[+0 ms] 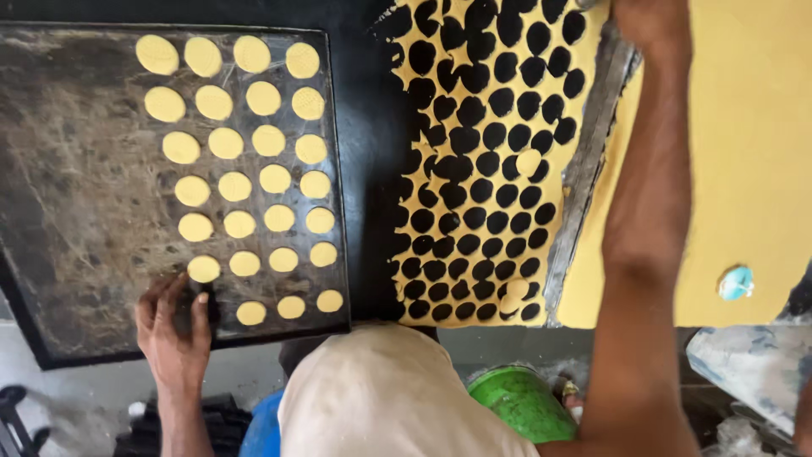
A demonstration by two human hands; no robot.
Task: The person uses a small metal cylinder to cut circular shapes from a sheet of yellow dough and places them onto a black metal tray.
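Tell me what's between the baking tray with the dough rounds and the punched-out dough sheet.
In the head view, only a bare strip of dark worktop separates the baking tray from the punched-out dough sheet; nothing lies on it.

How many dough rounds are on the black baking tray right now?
27 dough rounds: six rows of four on the right half of the tray, then three in the nearest row; the left hand may hide another.

One baking tray point(76, 211), thirty-one dough rounds point(269, 140), two hands point(173, 330)
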